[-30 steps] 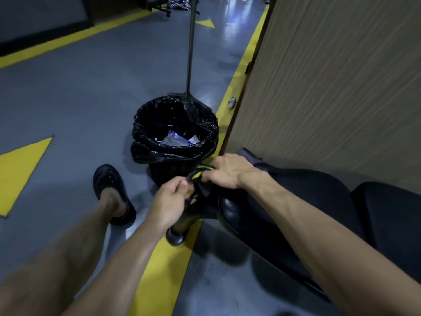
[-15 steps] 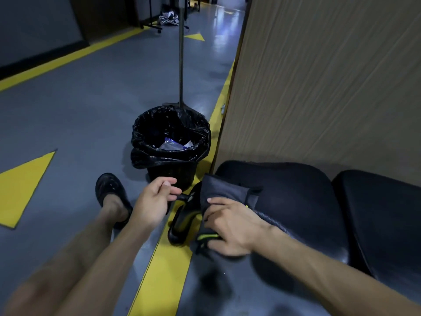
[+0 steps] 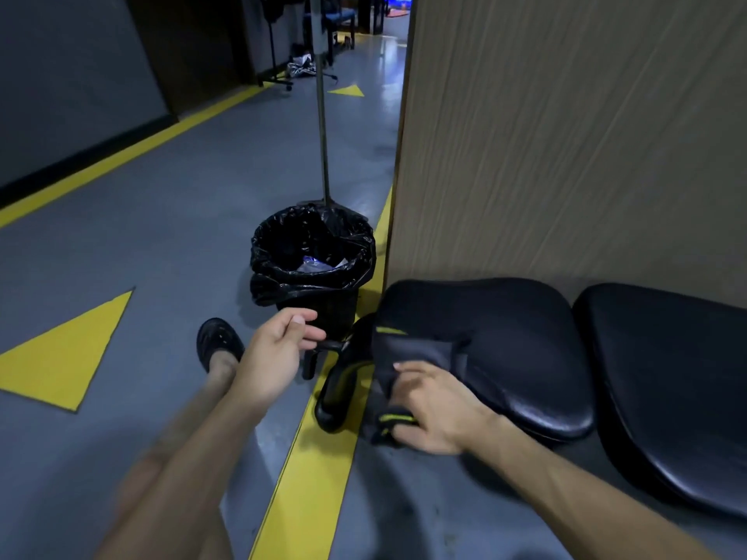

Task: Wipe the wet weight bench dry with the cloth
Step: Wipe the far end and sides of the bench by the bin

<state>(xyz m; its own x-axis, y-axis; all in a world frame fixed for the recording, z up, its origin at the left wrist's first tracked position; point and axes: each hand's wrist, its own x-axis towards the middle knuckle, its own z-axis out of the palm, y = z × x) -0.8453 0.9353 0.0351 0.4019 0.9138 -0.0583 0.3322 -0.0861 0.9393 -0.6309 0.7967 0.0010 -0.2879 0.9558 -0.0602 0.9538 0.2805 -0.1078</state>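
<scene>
The cloth (image 3: pixel 408 357) is soft and limp and lies draped over the bench (image 3: pixel 505 341) end. The right hand (image 3: pixel 428 410) grips its near, bunched edge, probably the surest hold. The left hand (image 3: pixel 279 353) hangs loosely curled, empty, left of the grip, with the bin (image 3: pixel 311 256) beyond.

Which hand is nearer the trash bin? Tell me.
Left. The left hand hovers just in front of the trash bin; the right hand grips the cloth on the bench, farther away.

Grey floor (image 3: pixel 169 220), wooden partition (image 3: pixel 566 135)
</scene>
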